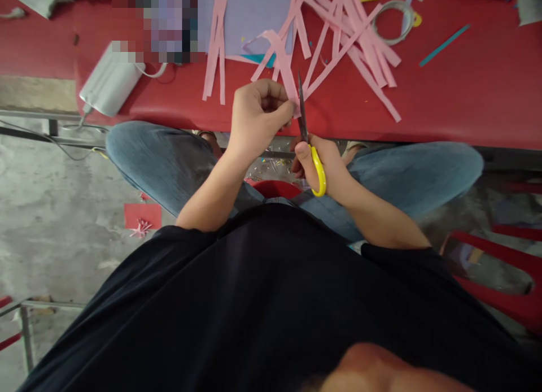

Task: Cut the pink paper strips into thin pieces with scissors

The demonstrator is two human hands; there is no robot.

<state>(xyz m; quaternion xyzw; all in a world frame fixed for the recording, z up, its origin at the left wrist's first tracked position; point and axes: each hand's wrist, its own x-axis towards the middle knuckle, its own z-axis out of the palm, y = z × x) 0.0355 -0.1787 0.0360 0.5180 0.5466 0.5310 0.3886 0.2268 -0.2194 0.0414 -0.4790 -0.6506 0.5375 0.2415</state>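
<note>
My left hand [260,112] pinches the lower end of a pink paper strip [284,70] between thumb and fingers, just over the table's front edge. The strip's upper end is folded over. In my right hand [324,163] is a pair of scissors [318,171] with yellow handles, its dark blades pointing up and away from me. The blades lie right beside the strip's end; whether they touch it I cannot tell. Several more pink strips [368,53] lie in a loose, crossing heap on the table beyond my hands.
The red table [169,98] holds a lilac paper sheet [254,19], a roll of tape [393,22], a thin blue strip [444,44] and a white box-shaped device [112,78] with a cable. A red stool [499,268] stands at right. Red paper [144,214] lies on the floor.
</note>
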